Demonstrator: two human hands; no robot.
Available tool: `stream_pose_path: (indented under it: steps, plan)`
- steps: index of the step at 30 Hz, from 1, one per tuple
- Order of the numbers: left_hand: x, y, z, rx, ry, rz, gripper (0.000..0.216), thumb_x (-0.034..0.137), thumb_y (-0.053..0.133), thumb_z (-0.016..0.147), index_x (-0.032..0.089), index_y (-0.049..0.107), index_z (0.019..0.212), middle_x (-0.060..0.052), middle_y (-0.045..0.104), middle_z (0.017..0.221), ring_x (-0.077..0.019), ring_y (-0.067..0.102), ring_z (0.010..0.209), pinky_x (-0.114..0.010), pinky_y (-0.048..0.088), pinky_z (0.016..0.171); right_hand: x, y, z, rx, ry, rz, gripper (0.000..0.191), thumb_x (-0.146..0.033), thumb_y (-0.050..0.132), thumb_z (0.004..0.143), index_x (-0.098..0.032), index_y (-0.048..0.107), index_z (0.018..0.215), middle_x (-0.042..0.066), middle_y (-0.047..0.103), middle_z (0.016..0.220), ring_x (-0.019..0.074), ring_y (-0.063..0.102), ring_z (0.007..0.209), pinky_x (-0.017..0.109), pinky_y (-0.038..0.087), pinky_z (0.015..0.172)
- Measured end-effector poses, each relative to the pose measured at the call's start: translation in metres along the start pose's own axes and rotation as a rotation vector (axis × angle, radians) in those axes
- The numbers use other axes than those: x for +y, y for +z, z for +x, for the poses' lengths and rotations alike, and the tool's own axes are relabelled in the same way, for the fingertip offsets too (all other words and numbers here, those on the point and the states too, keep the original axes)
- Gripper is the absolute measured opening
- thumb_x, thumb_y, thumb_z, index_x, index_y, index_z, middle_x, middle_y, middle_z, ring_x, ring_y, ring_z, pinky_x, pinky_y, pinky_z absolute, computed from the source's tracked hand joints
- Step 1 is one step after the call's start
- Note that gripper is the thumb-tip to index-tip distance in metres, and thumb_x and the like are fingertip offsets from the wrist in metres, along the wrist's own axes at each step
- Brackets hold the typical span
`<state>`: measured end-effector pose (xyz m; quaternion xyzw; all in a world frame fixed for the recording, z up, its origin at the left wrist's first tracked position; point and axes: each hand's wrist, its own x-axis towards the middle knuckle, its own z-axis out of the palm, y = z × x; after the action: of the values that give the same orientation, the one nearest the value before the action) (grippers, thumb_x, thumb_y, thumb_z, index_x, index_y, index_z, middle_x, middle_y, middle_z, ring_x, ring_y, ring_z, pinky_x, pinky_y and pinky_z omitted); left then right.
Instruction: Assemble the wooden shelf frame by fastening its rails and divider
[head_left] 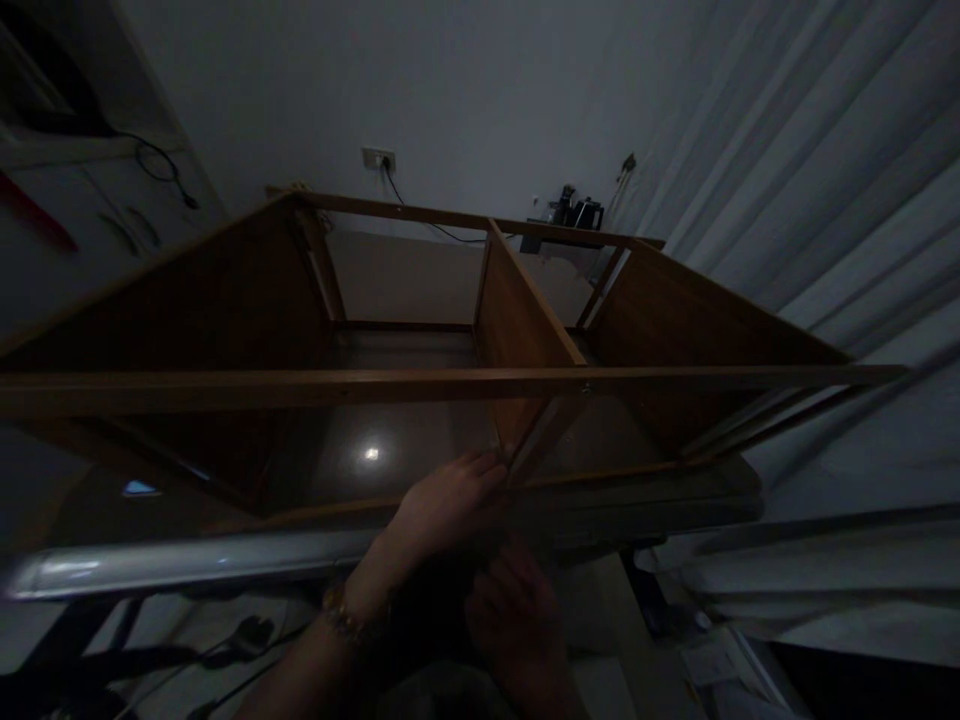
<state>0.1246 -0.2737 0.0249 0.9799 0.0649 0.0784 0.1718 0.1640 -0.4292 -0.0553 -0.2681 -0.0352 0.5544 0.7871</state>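
Note:
A brown wooden cabinet frame (pixel 420 380) lies on its side on a glossy dark table (pixel 375 450). An upright divider (pixel 517 320) splits it into two bays. My left hand (pixel 450 505), with a bracelet on the wrist, reaches up to the frame's near lower rail. Its fingers are stretched out flat, and the tips touch the foot of the divider. My right hand (pixel 514 610) sits lower, just under the table's front edge in deep shadow. Only the back of it shows, so its fingers cannot be made out.
The room is dim. A metal rail (pixel 187 565) runs along the table's front edge. Pale curtains (pixel 810 180) hang at the right. A wall socket with a cable (pixel 379 160) and small dark devices (pixel 574 212) are behind the frame. Cables lie on the floor (pixel 240 640).

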Motion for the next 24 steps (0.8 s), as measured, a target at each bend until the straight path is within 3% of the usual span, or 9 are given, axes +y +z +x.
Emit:
stream_pose_path:
  steps: [7,13,17,20,24]
  plan:
    - [-0.001,0.004,-0.001,0.014,-0.015,0.026,0.022,0.037,0.048,0.096,0.018,0.058,0.1,-0.004,0.063,0.106,-0.0203,0.061,0.097,-0.032,0.051,0.081,-0.008,-0.009,-0.01,0.067,-0.01,-0.123,0.053,-0.048,0.059,0.081,-0.022,0.02,0.056,-0.008,0.013,0.048,0.0098,0.012,0.044,0.026,0.018,0.044]
    - [0.006,0.002,0.006,-0.011,-0.059,0.123,0.023,0.04,0.054,0.092,0.019,0.061,0.097,-0.005,0.067,0.102,-0.0245,0.062,0.096,-0.035,0.051,0.075,-0.016,-0.021,-0.011,0.317,-0.2,-0.462,0.051,-0.058,0.055,0.08,-0.024,0.028,0.053,-0.005,0.024,0.052,0.0117,0.024,0.049,0.03,0.034,0.052]
    - [0.008,0.003,0.009,-0.02,-0.093,0.148,0.018,0.034,0.053,0.093,0.02,0.064,0.093,-0.005,0.069,0.099,-0.0243,0.064,0.09,-0.034,0.051,0.069,-0.024,-0.022,-0.009,0.374,-0.28,-0.565,0.051,-0.064,0.053,0.081,-0.024,0.037,0.054,-0.004,0.03,0.053,0.0129,0.029,0.05,0.03,0.034,0.051]
    - [0.007,0.006,0.01,-0.018,-0.09,0.136,0.016,0.032,0.054,0.093,0.022,0.065,0.094,-0.004,0.069,0.099,-0.0233,0.064,0.088,-0.033,0.05,0.068,-0.038,-0.016,-0.011,0.426,-0.456,-0.789,0.055,-0.069,0.051,0.082,-0.023,0.044,0.052,-0.002,0.038,0.05,0.0123,0.034,0.047,0.028,0.032,0.046]
    - [0.005,0.009,0.011,-0.017,-0.086,0.109,0.016,0.031,0.052,0.094,0.023,0.066,0.097,-0.003,0.069,0.098,-0.0205,0.065,0.087,-0.031,0.049,0.071,-0.062,-0.003,-0.016,0.383,-0.889,-1.254,0.046,-0.054,0.051,0.09,-0.021,0.054,0.059,-0.001,0.052,0.052,0.0124,0.047,0.047,0.024,0.037,0.045]
